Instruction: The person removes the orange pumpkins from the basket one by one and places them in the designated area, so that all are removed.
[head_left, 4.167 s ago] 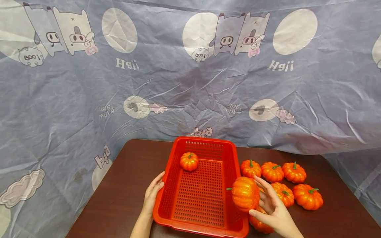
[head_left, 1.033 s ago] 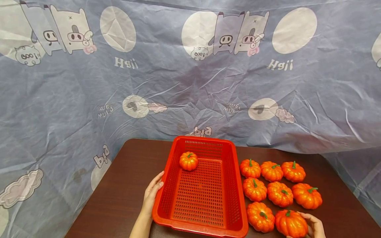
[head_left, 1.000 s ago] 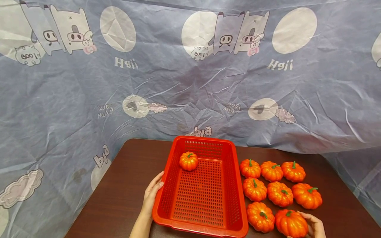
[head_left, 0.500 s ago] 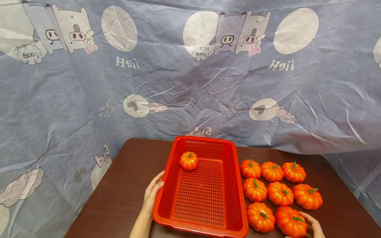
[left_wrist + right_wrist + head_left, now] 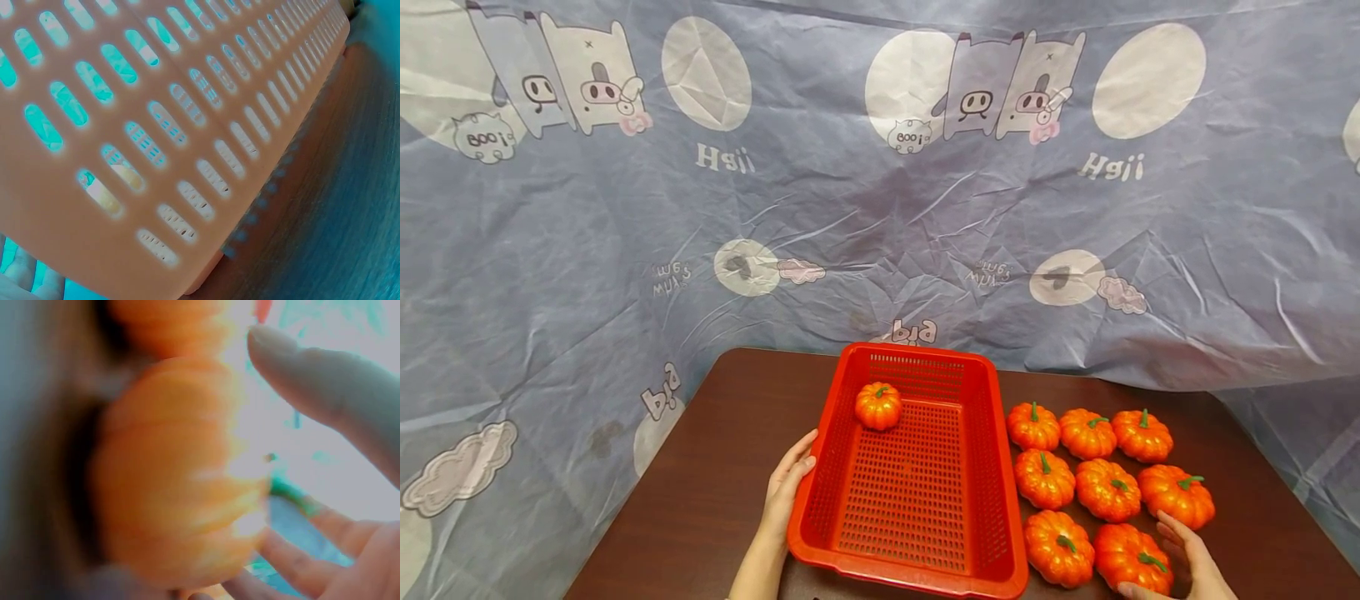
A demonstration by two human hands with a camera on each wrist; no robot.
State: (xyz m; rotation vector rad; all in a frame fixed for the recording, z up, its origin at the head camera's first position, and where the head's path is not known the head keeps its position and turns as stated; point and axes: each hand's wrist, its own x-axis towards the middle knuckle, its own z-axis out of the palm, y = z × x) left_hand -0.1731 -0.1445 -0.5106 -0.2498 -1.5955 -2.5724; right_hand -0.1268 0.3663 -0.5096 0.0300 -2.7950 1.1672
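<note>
My left hand holds the left rim of a red perforated plastic basket. In the left wrist view the slotted basket wall fills most of the frame, its colours washed out, with a few fingertips low at the corner. One small orange pumpkin with a green stem sits inside, at the far left. My right hand is spread at the right side of the nearest right pumpkin, which stands on the table. In the right wrist view the thumb is well apart from that pumpkin.
Several more glossy pumpkins stand in rows right of the basket, among them a front one close to its wall and a right-hand one. The dark brown table ends at a crumpled grey-blue printed sheet behind.
My right hand carried a pumpkin from beside the basket to the front right of the rows, turned its stem rightward, then loosened from it. The left hand stayed at the basket.
</note>
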